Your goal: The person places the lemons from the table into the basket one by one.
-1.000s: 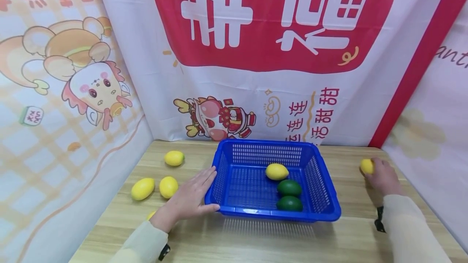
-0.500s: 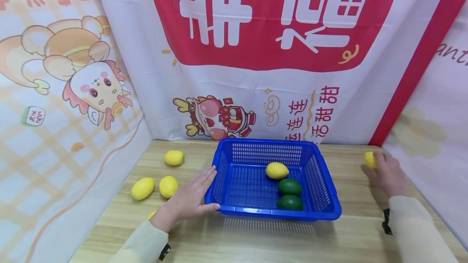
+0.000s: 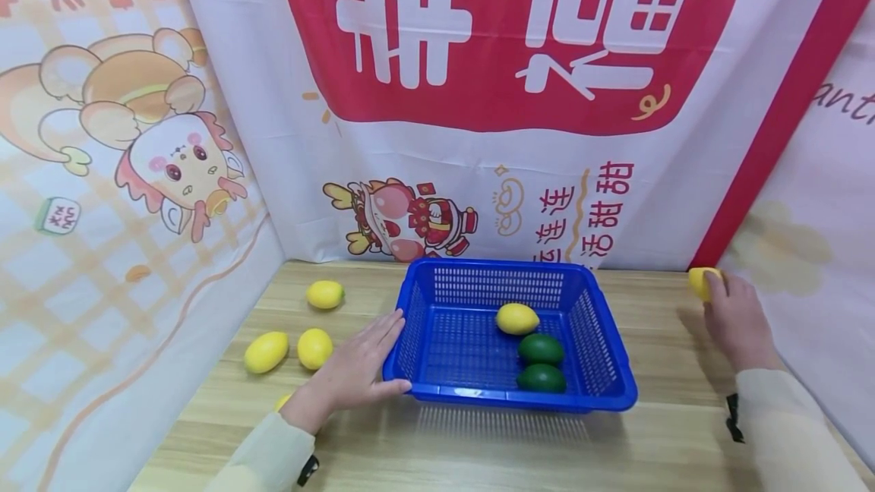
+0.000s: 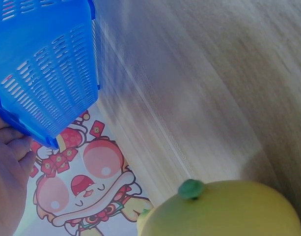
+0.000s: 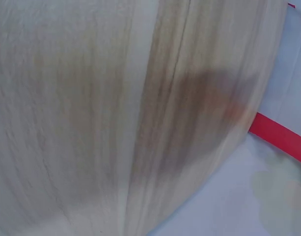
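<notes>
Moved since the earlier frames are the right hand [image 3: 741, 325] and its lemon [image 3: 700, 284], shifted farther right of the blue basket [image 3: 506, 398] and toward the level of its back edge, while the basket has been left in place. Judging by the separate shadow on the worktop [image 3: 656, 446], the lemon is being carried clear of the surface. It is pinched in bent fingers; the thumb cannot be made out clearly. For a clean carry, the grip should be kept firm and the wrist steady, and the fruit should be fully lowered before release, since its rounded shape may well roll. Bright yellow and smooth-looking, the lemon is partly covered by the fingers. At the basket's left rim, the left hand [image 3: 352, 367] is laid with fingers extended and thumb spread; the basket is probably best steadied lightly this way. Inside the basket, right of its middle, a yellow fruit [image 3: 517, 319] is seen behind two dark green fruits [image 3: 541, 349]. Left of the basket, three loose lemons [image 3: 315, 349] are seen whole, and another is mostly hidden by the left arm.
</notes>
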The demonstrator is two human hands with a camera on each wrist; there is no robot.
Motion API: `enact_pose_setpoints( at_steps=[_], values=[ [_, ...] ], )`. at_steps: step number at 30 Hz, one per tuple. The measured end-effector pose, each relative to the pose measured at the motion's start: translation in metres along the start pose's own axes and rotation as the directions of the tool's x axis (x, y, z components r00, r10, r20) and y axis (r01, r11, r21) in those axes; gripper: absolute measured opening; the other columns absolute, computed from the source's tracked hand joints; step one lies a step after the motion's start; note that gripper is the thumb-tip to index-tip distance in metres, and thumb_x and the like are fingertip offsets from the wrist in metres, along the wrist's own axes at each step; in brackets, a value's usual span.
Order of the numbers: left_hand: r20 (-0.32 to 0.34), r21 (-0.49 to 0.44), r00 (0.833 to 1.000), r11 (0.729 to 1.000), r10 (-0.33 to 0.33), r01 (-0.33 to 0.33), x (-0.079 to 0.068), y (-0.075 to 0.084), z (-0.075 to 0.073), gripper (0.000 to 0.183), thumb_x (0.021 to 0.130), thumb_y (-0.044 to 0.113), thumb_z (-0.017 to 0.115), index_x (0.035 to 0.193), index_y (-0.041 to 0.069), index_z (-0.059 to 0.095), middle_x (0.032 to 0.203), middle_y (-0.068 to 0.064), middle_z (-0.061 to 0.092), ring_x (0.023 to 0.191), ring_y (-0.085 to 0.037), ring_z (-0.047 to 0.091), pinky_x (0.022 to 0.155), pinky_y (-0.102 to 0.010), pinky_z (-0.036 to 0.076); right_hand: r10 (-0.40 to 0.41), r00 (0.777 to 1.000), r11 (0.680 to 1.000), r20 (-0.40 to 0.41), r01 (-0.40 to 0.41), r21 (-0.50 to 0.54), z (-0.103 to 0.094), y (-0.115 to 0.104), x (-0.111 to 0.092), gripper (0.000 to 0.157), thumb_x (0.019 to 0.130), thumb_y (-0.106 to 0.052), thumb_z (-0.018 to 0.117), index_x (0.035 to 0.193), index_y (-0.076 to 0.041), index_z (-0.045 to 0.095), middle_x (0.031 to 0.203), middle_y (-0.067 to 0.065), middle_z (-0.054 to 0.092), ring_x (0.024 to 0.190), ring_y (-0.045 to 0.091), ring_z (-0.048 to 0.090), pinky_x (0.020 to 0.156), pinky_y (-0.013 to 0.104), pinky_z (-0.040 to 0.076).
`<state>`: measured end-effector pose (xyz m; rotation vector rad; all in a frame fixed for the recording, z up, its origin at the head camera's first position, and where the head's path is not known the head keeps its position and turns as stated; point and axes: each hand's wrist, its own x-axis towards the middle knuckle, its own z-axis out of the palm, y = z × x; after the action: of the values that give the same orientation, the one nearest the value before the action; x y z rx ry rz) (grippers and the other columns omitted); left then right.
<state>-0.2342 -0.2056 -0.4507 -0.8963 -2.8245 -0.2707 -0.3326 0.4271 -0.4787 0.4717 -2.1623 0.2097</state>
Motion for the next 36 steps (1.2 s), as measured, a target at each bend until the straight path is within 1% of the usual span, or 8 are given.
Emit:
enact_pose_setpoints(
  at_steps=[5, 9, 14, 20, 24, 28, 33, 36],
  values=[
    [-0.009, -0.001, 1.0, 1.0, 0.005, -0.005, 0.0, 0.0, 0.001, 0.094, 0.087, 0.066, 0.054, 0.154, 0.006, 0.025, 0.16, -0.008, 0.02, 0.144, -0.028, 0.023, 0.113, -0.045, 0.027, -0.004, 1.0, 1.0, 0.018, 0.004, -0.019, -0.002, 0.0, 0.004, 0.066, 0.06, 0.022, 0.071, 0.121, 0.011, 0.049, 0.112, 0.039, 0.047, 0.096, 0.057, 0.045, 0.087, 0.067, 0.041],
    [-0.011, -0.002, 1.0, 1.0, 0.009, -0.009, -0.001, -0.001, 0.001, 0.094, 0.087, 0.066, 0.054, 0.154, 0.006, 0.025, 0.16, -0.008, 0.02, 0.144, -0.029, 0.023, 0.113, -0.045, 0.027, 0.005, 0.999, 1.0, 0.035, -0.004, -0.029, -0.005, -0.004, 0.01, 0.069, 0.059, 0.022, 0.074, 0.122, 0.009, 0.049, 0.114, 0.036, 0.048, 0.098, 0.054, 0.045, 0.086, 0.066, 0.043],
    [-0.006, 0.005, 1.0, 1.0, 0.005, -0.005, 0.0, -0.002, 0.001, 0.096, 0.087, 0.073, 0.045, 0.154, 0.007, 0.024, 0.16, -0.008, 0.019, 0.144, -0.028, 0.024, 0.112, -0.045, 0.027, 0.003, 0.999, 0.999, 0.038, -0.002, -0.04, -0.009, -0.008, 0.017, 0.072, 0.057, 0.022, 0.076, 0.123, 0.009, 0.049, 0.117, 0.037, 0.048, 0.098, 0.054, 0.046, 0.086, 0.065, 0.044],
    [0.006, 0.005, 1.0, 1.0, -0.006, 0.006, 0.001, -0.002, 0.001, 0.099, 0.086, 0.078, 0.037, 0.154, 0.007, 0.023, 0.16, -0.007, 0.019, 0.144, -0.027, 0.022, 0.112, -0.046, 0.028, 0.004, 0.999, 0.999, 0.054, -0.002, -0.038, -0.014, -0.016, 0.024, 0.075, 0.056, 0.021, 0.079, 0.123, 0.008, 0.049, 0.121, 0.036, 0.048, 0.104, 0.055, 0.046, 0.093, 0.066, 0.042],
    [0.003, -0.001, 1.0, 1.0, -0.003, 0.003, 0.0, -0.002, 0.0, 0.099, 0.086, 0.077, 0.038, 0.154, 0.007, 0.024, 0.16, -0.008, 0.02, 0.144, -0.029, 0.024, 0.112, -0.046, 0.029, -0.075, 0.997, 0.997, 0.008, 0.075, 0.004, -0.015, -0.02, 0.03, 0.064, 0.061, 0.021, 0.072, 0.121, 0.01, 0.052, 0.118, 0.038, 0.049, 0.101, 0.057, 0.048, 0.093, 0.065, 0.041],
    [-0.005, 0.002, 1.0, 1.0, 0.003, -0.003, 0.0, -0.001, 0.0, 0.097, 0.087, 0.073, 0.045, 0.153, 0.006, 0.026, 0.16, -0.009, 0.021, 0.143, -0.03, 0.025, 0.111, -0.047, 0.03, -0.138, 0.989, 0.99, -0.053, 0.14, 0.027, -0.015, -0.025, 0.034, 0.057, 0.064, 0.016, 0.066, 0.119, 0.01, 0.054, 0.114, 0.039, 0.051, 0.098, 0.057, 0.048, 0.089, 0.065, 0.042],
    [-0.01, -0.01, 1.0, 1.0, 0.003, -0.003, 0.0, -0.002, 0.001, 0.094, 0.087, 0.064, 0.056, 0.153, 0.005, 0.026, 0.159, -0.009, 0.022, 0.143, -0.031, 0.026, 0.111, -0.048, 0.029, -0.162, 0.985, 0.986, -0.062, 0.163, 0.029, -0.018, -0.032, 0.035, 0.053, 0.066, 0.012, 0.064, 0.119, 0.009, 0.055, 0.115, 0.038, 0.051, 0.099, 0.056, 0.048, 0.088, 0.065, 0.042],
    [-0.01, -0.01, 1.0, 1.0, 0.003, -0.004, 0.0, -0.002, 0.001, 0.094, 0.087, 0.063, 0.057, 0.154, 0.006, 0.026, 0.159, -0.009, 0.021, 0.143, -0.03, 0.026, 0.112, -0.048, 0.029, -0.171, 0.984, 0.985, -0.043, 0.173, 0.025, -0.021, -0.037, 0.036, 0.057, 0.064, 0.015, 0.066, 0.119, 0.009, 0.055, 0.115, 0.038, 0.051, 0.098, 0.056, 0.048, 0.087, 0.065, 0.043]
  ],
)
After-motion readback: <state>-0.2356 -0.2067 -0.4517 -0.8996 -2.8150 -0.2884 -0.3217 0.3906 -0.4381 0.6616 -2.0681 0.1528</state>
